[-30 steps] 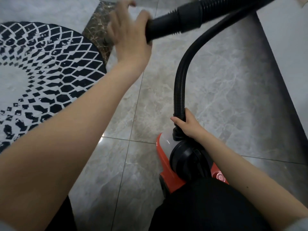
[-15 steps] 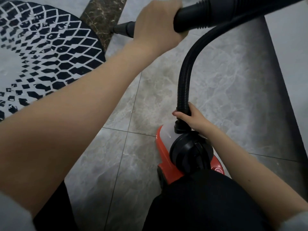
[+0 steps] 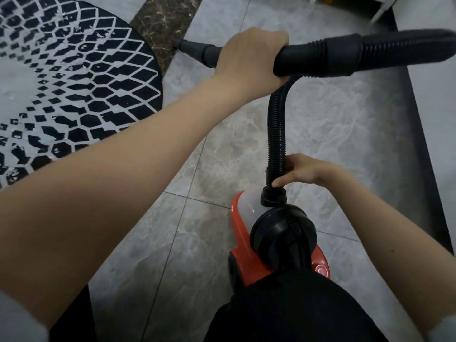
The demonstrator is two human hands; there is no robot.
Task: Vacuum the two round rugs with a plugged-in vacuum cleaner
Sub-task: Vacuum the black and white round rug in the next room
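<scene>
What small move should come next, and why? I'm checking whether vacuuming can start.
Probably swing the nozzle left onto the round rug: the left hand grips the wand with its tip over dark floor beside the rug, while the right hand holds the hose base.

Floor (image 3: 333, 134) of large grey marbled tiles with thin grout lines. A dark brown veined strip (image 3: 162, 25) is inlaid at upper centre. A round black-and-white patterned rug (image 3: 74, 77) lies at left, its edge overlapping the strip. An orange-and-black vacuum (image 3: 271, 240) stands on the tiles at lower centre-right.
</scene>
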